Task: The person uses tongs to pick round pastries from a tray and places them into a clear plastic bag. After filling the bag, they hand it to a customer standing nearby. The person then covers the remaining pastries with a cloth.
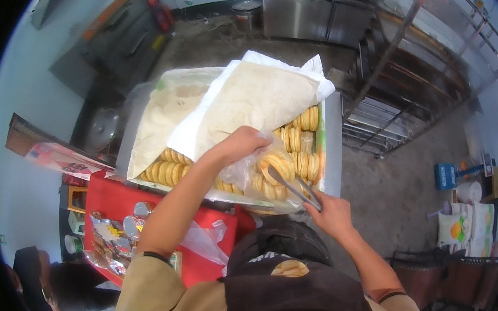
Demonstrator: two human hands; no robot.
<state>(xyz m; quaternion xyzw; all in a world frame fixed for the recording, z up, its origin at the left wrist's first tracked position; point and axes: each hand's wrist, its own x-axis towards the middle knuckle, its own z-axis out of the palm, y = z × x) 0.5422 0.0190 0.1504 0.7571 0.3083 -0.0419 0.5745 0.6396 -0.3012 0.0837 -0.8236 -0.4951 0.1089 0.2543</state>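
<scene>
On a clock face laid over the view, a person's left hand (243, 145) grips a clear plastic bag (235, 172) near the centre, its fingertips hard to make out; the right hand (331, 212), between 4 and 5 o'clock, is wrapped around metal tongs (291, 185). The tongs point toward 10 o'clock at a round golden pastry (278, 166); it is unclear whether plastic encloses it. More pastries (166, 172) stand in rows in a lined tray (324, 161), at 3 and 9 o'clock. Toward 12, a beige cloth (255, 94) hides the contents below. At 8, foil packets (107, 238) blur on a red table (114, 197); a second person (72, 289) is cut off by the dark rim.
</scene>
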